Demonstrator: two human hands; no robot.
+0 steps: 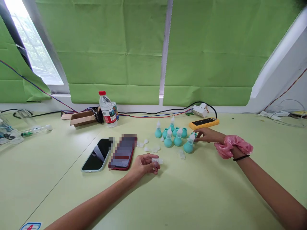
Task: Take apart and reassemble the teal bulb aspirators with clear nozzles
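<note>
My left hand [147, 164] is closed, pinching a small clear plastic piece [160, 161] between thumb and fingers just above the table. Farther right, my right hand [205, 135] has its fingertips on a turquoise rubber bulb [195, 134], which is partly hidden behind another one. That front bulb [188, 147] carries a clear pointed nozzle [192, 137]. Several more turquoise bulbs stand grouped to the left. Some, like the one in the middle [177, 141], have clear nozzles, while others, such as one at the back [184, 133], show bare openings.
Loose clear plastic pieces [181, 154] lie in front of the bulbs. Two phones, one black-screened [97, 155] and one red-cased [124, 168], rest to the left. Behind are a water bottle [107, 107], a cardboard box [82, 119], cables and a yellow-and-black power strip [203, 123].
</note>
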